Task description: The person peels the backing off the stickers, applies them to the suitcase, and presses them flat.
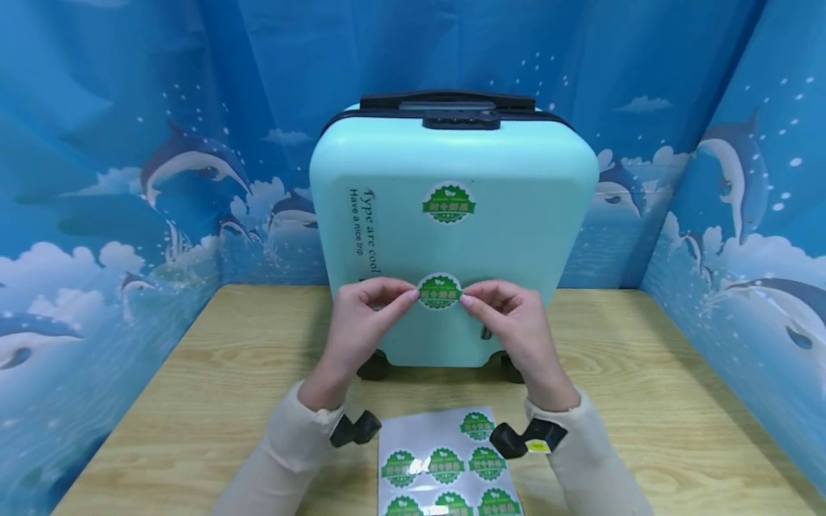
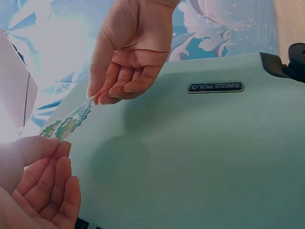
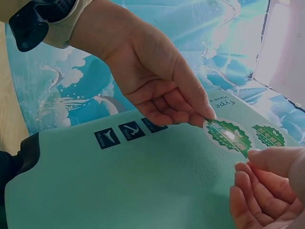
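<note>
A round green-and-white sticker is stretched between both hands in front of a mint-green suitcase. My left hand pinches its left edge between thumb and index finger. On the opposite edge, the right hand has the same thumb-and-finger pinch. From the left wrist view, the held sticker appears tilted and slightly off the suitcase face, both hands' other fingers loosely curled. A matching sticker lies flat on the suitcase higher up, above the held one.
The suitcase stands upright on a wooden table, its black handle on top. Nearer the front lies a white sheet bearing several more green stickers. Blue dolphin-printed curtains enclose the back and sides.
</note>
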Demonstrator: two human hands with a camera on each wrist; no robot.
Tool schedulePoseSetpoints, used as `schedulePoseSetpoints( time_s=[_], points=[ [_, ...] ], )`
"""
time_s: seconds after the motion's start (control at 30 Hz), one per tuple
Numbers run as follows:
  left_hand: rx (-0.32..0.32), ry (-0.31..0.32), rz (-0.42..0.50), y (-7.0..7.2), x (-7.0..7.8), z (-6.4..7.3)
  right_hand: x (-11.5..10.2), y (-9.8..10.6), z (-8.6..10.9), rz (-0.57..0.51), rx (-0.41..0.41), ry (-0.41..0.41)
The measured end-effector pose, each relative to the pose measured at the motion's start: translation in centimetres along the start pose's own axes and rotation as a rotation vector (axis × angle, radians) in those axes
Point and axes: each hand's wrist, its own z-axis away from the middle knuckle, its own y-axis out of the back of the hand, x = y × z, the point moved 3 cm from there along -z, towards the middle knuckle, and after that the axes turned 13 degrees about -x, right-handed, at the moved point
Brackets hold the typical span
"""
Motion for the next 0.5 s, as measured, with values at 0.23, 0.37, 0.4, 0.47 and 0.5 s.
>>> schedulePoseSetpoints(
  time_s=[0.23, 0.37, 0.4, 0.47, 0.5],
  points=[
    [0.010, -0.020, 0.017, -0.18, 0.23, -0.45, -0.44, -0.05, -0.20, -0.062, 0.040, 0.024],
    [0.020, -0.029, 0.016, -0.16, 0.30, -0.58, -0.66, -0.12, -0.38, -0.078, 0.050, 0.020],
    [0.024, -0.031, 0.015, -0.15, 0.36, -0.60, -0.72, -0.13, -0.43, -0.081, 0.054, 0.020],
    [0.034, -0.038, 0.013, -0.18, 0.49, -0.64, -0.85, -0.11, -0.50, -0.080, 0.064, 0.024],
    [0.040, -0.044, 0.009, -0.21, 0.55, -0.68, -0.90, -0.09, -0.52, -0.079, 0.072, 0.024]
  ],
)
